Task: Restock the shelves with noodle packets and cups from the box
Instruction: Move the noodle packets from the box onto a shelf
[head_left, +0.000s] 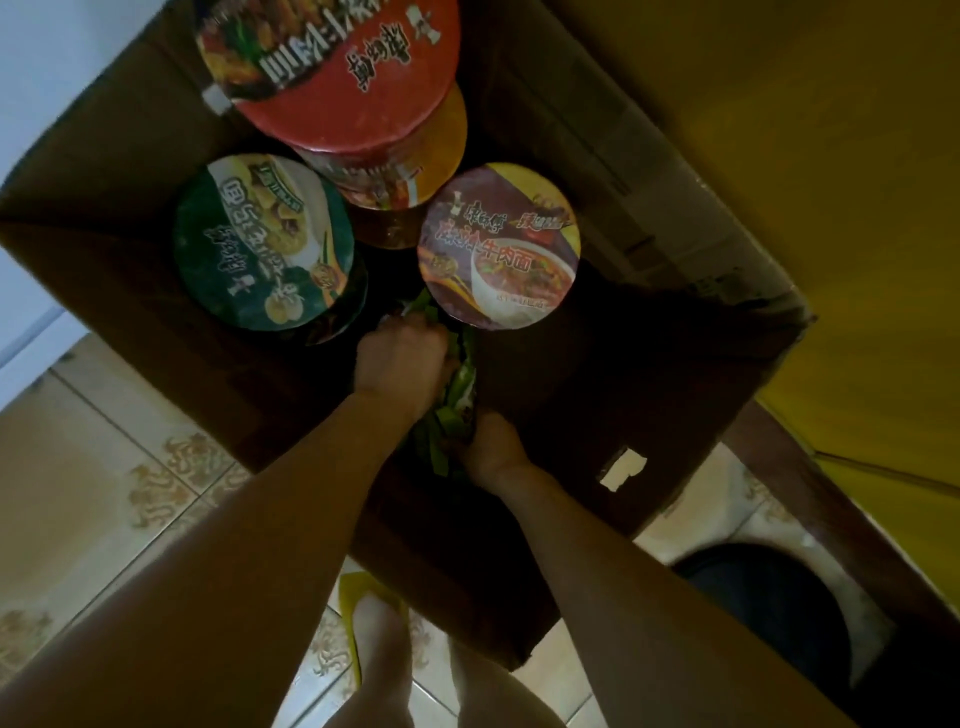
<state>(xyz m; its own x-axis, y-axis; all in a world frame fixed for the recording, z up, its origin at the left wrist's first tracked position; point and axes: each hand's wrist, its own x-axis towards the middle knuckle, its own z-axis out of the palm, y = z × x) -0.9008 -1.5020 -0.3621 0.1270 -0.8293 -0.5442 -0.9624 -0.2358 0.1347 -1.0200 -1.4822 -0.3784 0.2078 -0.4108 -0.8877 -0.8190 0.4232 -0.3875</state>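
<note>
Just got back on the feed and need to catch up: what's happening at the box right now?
A person stands over the open cardboard box, both arms reaching down inside. The left hand and right hand both appear to grip the green packets lying low between the cups. Three noodle cups sit untouched: a red-lidded cup at the far side, a green-lidded cup on the left and a purple-lidded cup on the right. The packets are not yet lifted out.

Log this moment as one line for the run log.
stage: picking from box | left hand: grips green packets | right hand: grips green packets | in box: red-lid cup, green-lid cup, purple-lid cup
</note>
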